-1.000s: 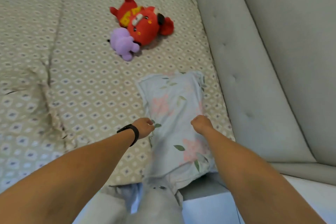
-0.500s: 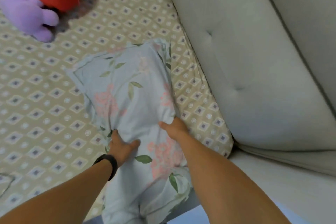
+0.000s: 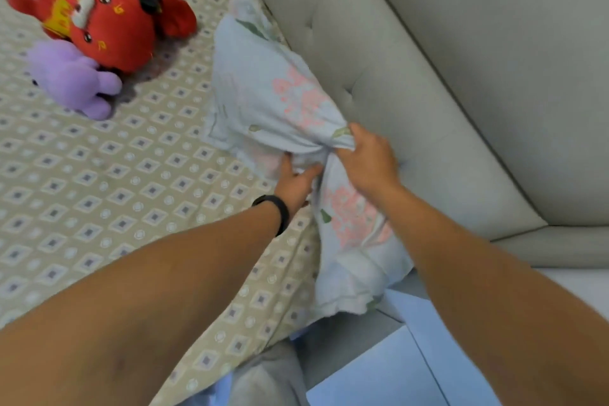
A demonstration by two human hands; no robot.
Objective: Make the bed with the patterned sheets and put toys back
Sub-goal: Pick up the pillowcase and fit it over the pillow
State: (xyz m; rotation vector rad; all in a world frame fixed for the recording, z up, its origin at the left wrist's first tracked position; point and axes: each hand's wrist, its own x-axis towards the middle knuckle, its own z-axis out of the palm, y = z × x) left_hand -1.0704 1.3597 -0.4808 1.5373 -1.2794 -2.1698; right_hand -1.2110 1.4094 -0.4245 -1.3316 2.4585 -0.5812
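Observation:
A pale blue pillow with pink flowers leans against the grey padded headboard on the beige diamond-patterned sheet. My right hand grips a bunch of its cloth at the middle. My left hand, with a black band on the wrist, holds the pillow from below, fingers tucked into the fabric. A red plush toy and a purple plush toy lie together on the sheet at the upper left.
The sheet's corner hangs over the mattress near the bottom. A grey bed frame ledge runs at the right. Pale floor shows below.
The pillow has been lifted and pushed toward the headboard, now pinched at its middle. Both hands moved right and forward with it. The view shifted, so both toys show.

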